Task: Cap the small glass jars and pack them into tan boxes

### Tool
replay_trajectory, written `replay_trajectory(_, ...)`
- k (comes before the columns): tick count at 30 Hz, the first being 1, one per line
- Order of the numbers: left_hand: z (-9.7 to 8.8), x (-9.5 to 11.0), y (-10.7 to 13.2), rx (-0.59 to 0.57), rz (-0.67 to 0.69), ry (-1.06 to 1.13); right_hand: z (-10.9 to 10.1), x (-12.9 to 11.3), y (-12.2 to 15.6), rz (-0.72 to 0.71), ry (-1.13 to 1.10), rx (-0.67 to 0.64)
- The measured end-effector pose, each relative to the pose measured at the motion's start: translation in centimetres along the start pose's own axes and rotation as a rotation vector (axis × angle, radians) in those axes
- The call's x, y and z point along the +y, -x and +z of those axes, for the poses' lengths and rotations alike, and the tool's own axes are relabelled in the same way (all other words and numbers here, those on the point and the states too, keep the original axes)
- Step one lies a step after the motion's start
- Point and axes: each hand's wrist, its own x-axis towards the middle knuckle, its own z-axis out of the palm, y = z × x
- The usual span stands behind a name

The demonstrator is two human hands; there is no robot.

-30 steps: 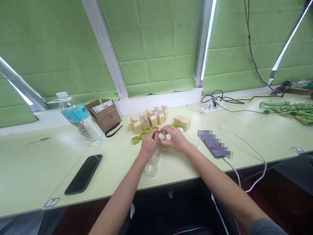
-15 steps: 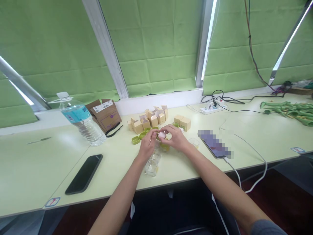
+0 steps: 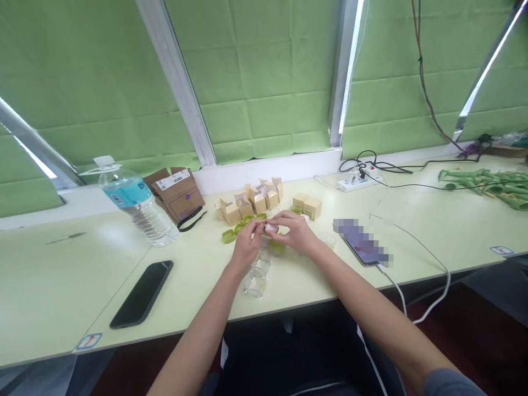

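Note:
Between my two hands, above the table, is a small pale pink rounded piece [image 3: 271, 227] whose kind I cannot make out. My left hand [image 3: 248, 240] pinches it from the left, and my right hand [image 3: 296, 230] grips it from the right with thumb and fingers. Just below them sits a yellow-green small container [image 3: 278, 247]. To the left lie several green square cups [image 3: 228, 236] in a slanting row. Clear plastic cups [image 3: 256, 283] stand in front of my left hand, and another clear cup [image 3: 328, 240] is right of my right wrist.
Several opened small cartons [image 3: 245, 204] stand behind my hands, with two closed boxes [image 3: 312, 208] to their right. A water bottle [image 3: 142, 206], brown cardboard box [image 3: 177, 195] and black phone [image 3: 142, 294] are at left. A charging phone [image 3: 363, 242] and power strip [image 3: 359, 181] are at right.
Both hands stay in nearly the same place around the pink piece, their fingers shifting slightly over it. Nothing else on the table has visibly moved.

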Motion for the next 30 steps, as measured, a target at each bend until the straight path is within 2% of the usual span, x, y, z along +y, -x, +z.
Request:
replay_trajectory(5, -0.04, 0.03, -0.08, 0.001, -0.011, 0.002, 0.27, 0.36, 0.1, 0.001, -0.046, 0.014)
replay_trajectory(18, 0.03, 0.13, -0.29, -0.008, 0.004, 0.003, -0.25, 0.1, -0.19, -0.037, 0.051, -0.015)
replay_trajectory(30, -0.09, -0.15, -0.34, 0.013, -0.03, 0.024, 0.15, 0.6, 0.07, 0.01, -0.016, -0.023)
